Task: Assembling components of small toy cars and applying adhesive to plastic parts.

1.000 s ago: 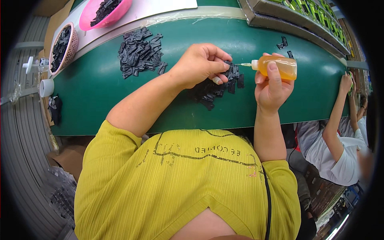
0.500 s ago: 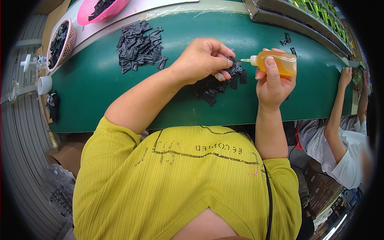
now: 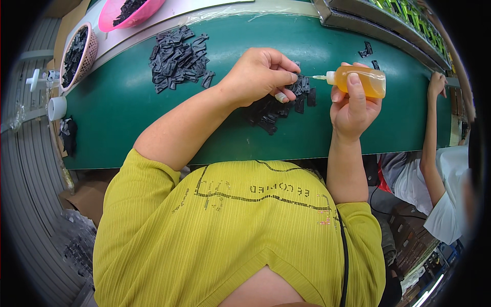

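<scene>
A heap of black parts (image 3: 176, 59) lies on the green table (image 3: 128, 123), with two stray black pieces (image 3: 369, 53) well to its right. Beyond the heap sit a pink bowl (image 3: 134, 13) and a pink basket (image 3: 76, 55), both holding black parts. Left of the heap stands a white cup (image 3: 57, 108); far right, another person's arm (image 3: 428, 128) reaches onto the table.

The squeeze bottle (image 3: 360, 82) in the right hand (image 3: 353, 110) is translucent amber plastic, smooth and slightly glossy, with a thin pale nozzle. The small black parts (image 3: 176, 59) heaped on the tabletop (image 3: 128, 123) look like matt moulded plastic; the same goes for those under the left hand (image 3: 258, 77). The tabletop itself is a smooth green surface with a soft sheen. The pink bowl (image 3: 130, 15) is glossy plastic. The person's yellow shirt (image 3: 230, 235) is finely ribbed, matt cloth.
</scene>
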`<control>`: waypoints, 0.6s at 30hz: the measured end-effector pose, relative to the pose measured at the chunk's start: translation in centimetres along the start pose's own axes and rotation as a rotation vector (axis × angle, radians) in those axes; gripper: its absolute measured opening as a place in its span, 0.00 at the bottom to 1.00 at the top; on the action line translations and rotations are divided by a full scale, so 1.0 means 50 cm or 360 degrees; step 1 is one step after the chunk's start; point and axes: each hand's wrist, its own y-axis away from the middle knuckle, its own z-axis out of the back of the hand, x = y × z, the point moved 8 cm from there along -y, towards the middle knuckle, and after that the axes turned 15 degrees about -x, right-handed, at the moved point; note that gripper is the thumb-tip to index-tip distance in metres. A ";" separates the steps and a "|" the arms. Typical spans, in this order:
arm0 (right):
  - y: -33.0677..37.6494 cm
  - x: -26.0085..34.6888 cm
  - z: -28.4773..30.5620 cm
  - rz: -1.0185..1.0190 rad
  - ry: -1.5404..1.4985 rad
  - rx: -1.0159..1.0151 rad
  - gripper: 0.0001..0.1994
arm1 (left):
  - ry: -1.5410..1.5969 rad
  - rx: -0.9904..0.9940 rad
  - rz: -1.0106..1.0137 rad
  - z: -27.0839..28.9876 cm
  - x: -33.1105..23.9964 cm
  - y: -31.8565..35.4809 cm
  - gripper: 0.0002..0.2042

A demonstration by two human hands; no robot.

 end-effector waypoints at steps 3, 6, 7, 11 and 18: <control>0.008 -0.005 -0.007 -0.0053 -0.0040 0.0083 0.12 | 0.0035 -0.0023 0.0014 0.002 0.000 -0.001 0.11; 0.015 -0.009 -0.016 -0.0059 -0.0016 0.0174 0.13 | 0.0035 -0.0026 0.0016 0.002 0.001 -0.001 0.11; 0.018 -0.010 -0.019 -0.0060 0.0004 0.0208 0.13 | 0.0032 -0.0024 0.0016 0.001 0.000 -0.001 0.11; 0.023 -0.011 -0.028 -0.0143 -0.0048 0.0213 0.12 | 0.0012 -0.0031 0.0004 0.000 -0.001 0.001 0.11; 0.026 -0.015 -0.029 -0.0145 0.0044 0.0239 0.12 | 0.0019 -0.0020 0.0014 0.000 -0.002 0.003 0.11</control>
